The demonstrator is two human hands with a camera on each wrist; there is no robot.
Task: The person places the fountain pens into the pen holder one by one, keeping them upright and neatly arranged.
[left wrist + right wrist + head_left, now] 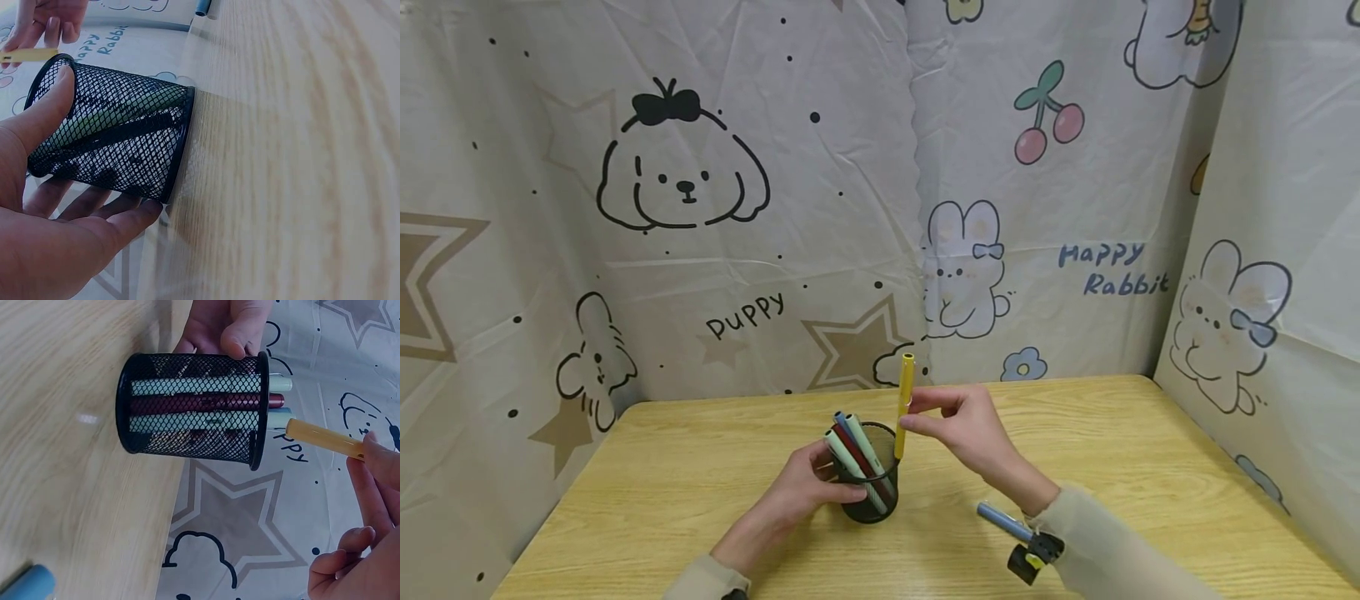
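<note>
A black mesh pen holder (874, 510) stands on the table, its rim facing up. My left hand (799, 492) grips it from the left, thumb at the near side and fingers curled around the back. Inside lean several pens: light green ones, a dark red pen (200, 402) and a blue one. Between the thumb and fingertips of my right hand (973, 429) a yellow pen (906, 400) is pinched nearly upright. Its lower end is right at the holder's right rim, outside the bunch of pens.
A blue pen (1003, 522) lies on the wooden table (662, 500) to the right, partly under the right wrist with its strapped camera (1033, 557). Printed cloth (850, 225) hangs behind the table and along both sides.
</note>
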